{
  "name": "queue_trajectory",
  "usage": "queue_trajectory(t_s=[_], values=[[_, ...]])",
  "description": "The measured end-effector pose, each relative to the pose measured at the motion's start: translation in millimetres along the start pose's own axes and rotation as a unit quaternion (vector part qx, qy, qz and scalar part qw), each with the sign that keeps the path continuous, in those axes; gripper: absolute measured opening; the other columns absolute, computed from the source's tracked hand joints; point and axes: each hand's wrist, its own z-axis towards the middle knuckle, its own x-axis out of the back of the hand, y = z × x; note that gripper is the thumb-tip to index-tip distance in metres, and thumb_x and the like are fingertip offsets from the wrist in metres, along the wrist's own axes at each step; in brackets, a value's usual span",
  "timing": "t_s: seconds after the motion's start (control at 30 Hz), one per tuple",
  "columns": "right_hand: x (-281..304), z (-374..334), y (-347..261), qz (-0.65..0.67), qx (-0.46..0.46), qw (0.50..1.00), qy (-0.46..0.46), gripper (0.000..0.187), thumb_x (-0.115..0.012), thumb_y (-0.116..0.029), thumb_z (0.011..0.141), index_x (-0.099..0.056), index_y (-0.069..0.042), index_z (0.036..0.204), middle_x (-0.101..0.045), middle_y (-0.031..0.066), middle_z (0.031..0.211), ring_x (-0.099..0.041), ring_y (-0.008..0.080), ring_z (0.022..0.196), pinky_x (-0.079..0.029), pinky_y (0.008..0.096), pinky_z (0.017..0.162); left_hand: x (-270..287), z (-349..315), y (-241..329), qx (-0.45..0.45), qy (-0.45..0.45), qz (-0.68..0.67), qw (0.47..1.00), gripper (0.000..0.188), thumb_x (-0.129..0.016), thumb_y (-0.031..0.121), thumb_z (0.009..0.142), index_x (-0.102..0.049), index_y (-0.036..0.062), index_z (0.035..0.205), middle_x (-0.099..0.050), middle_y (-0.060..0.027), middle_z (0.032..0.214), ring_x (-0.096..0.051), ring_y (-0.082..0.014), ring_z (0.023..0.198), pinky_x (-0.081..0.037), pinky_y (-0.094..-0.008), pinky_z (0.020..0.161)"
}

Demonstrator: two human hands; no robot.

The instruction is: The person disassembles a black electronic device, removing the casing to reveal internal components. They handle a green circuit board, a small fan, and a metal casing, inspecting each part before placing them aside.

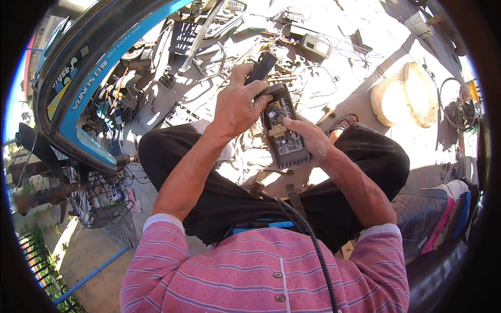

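In front of my lap is a dark electronics case (299, 157) without its lid, tilted. A circuit board (285, 129) with small components shows inside it. My right hand (311, 137) grips the case from its right side, thumb over the board's edge. My left hand (236, 108) is closed on a black oblong piece (262, 68) just beyond the case's upper end. The left thumb rests at the case's upper left corner. I cannot tell whether the black piece is a tool or a part of the case.
Metal scraps and loose parts (219, 57) litter the ground ahead. A boxy metal unit (316, 46) lies among them. To the right stands a pale round bucket (399, 96). A blue and black vehicle body (99, 99) and a wire basket (102, 201) are at my left. A padded seat (420, 216) is at right.
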Motion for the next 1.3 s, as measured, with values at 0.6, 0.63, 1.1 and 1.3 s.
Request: queue_trajectory(t_s=[0.6,0.63,1.1,1.3], values=[[6,-1,-17,-0.114,0.029,0.993,0.030,0.048,-0.064,-0.026,0.096,-0.048,0.000,0.134,-0.066,0.0146,0.107,-0.070,0.0216,0.086,-0.061,0.0351,0.070,-19,-7,0,0.015,0.054,0.011,0.998,0.022,-0.079,0.020,0.081,-0.072,0.0093,0.099,-0.053,-0.0183,0.122,-0.065,-0.0349,0.095,-0.055,-0.0434,0.077],[7,-1,-17,-0.109,0.031,0.993,0.021,0.049,-0.064,-0.026,0.096,-0.048,0.000,0.134,-0.066,0.0146,0.107,-0.070,0.0216,0.085,-0.061,0.0351,0.070,-18,-6,-2,0.016,0.049,-0.005,0.999,0.023,-0.079,0.019,0.081,-0.073,0.0089,0.100,-0.053,-0.0185,0.123,-0.064,-0.0341,0.098,-0.054,-0.0421,0.080],[13,2,-14,-0.121,0.023,0.992,0.027,0.049,-0.065,-0.026,0.096,-0.048,0.001,0.133,-0.066,0.0141,0.106,-0.069,0.0202,0.086,-0.060,0.0355,0.073,-17,-6,-2,0.046,0.028,-0.034,0.998,0.024,-0.079,0.016,0.081,-0.074,0.0057,0.103,-0.052,-0.0210,0.128,-0.063,-0.0334,0.108,-0.052,-0.0401,0.088],[1,-5,-20,-0.056,0.014,0.997,0.042,0.044,-0.063,-0.025,0.097,-0.049,-0.001,0.131,-0.066,0.0147,0.109,-0.070,0.0198,0.088,-0.062,0.0352,0.073,-7,2,-19,0.073,-0.006,-0.119,0.990,0.022,-0.079,0.017,0.082,-0.075,0.0040,0.100,-0.054,-0.0172,0.124,-0.064,-0.0268,0.102,-0.053,-0.0348,0.086]])
